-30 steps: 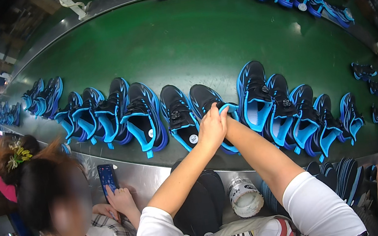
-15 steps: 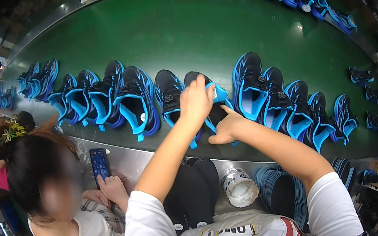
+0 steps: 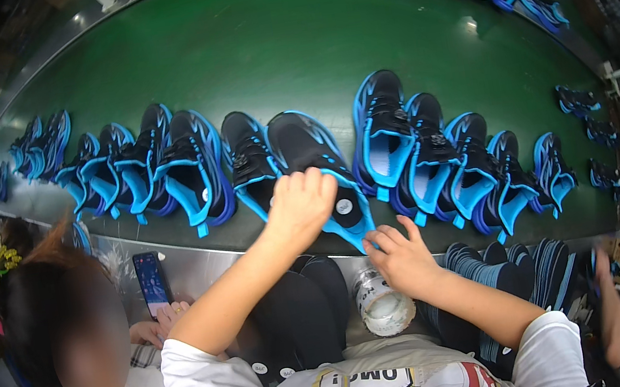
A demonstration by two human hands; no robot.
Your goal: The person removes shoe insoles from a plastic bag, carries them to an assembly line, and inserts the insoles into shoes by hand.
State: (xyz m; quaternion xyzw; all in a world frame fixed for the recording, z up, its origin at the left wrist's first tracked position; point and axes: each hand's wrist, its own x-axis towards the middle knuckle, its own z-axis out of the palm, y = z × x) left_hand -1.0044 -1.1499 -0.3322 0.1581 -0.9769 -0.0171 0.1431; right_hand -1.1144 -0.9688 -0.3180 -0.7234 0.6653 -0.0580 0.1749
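A black sneaker with bright blue lining [image 3: 300, 137] lies on the green conveyor belt, toe pointing away from me. My left hand [image 3: 302, 204] is closed on the left side of its collar and tongue. At the heel, my right hand [image 3: 406, 257] pinches the blue rim with its fingertips, one finger lifted clear. Inside the shoe a dark insole with a round pale sticker [image 3: 344, 206] shows. Another sneaker [image 3: 245, 143] stands just left, partly behind my left forearm. To the right is a further sneaker [image 3: 381, 115], apart from my hands.
Matching shoes [image 3: 190, 151] line the belt [image 3: 223, 42] on both sides. Near me stand a white tub [image 3: 385, 306], black insoles [image 3: 285, 321] and blue-edged insole stacks [image 3: 490, 271]. At left a person holds a phone [image 3: 152, 285]; another person's arm [image 3: 612, 312] is at right.
My right hand has drawn back from inside the shoe to its heel. My left hand has shifted down from the tongue to the collar. The insole's sticker is now visible.
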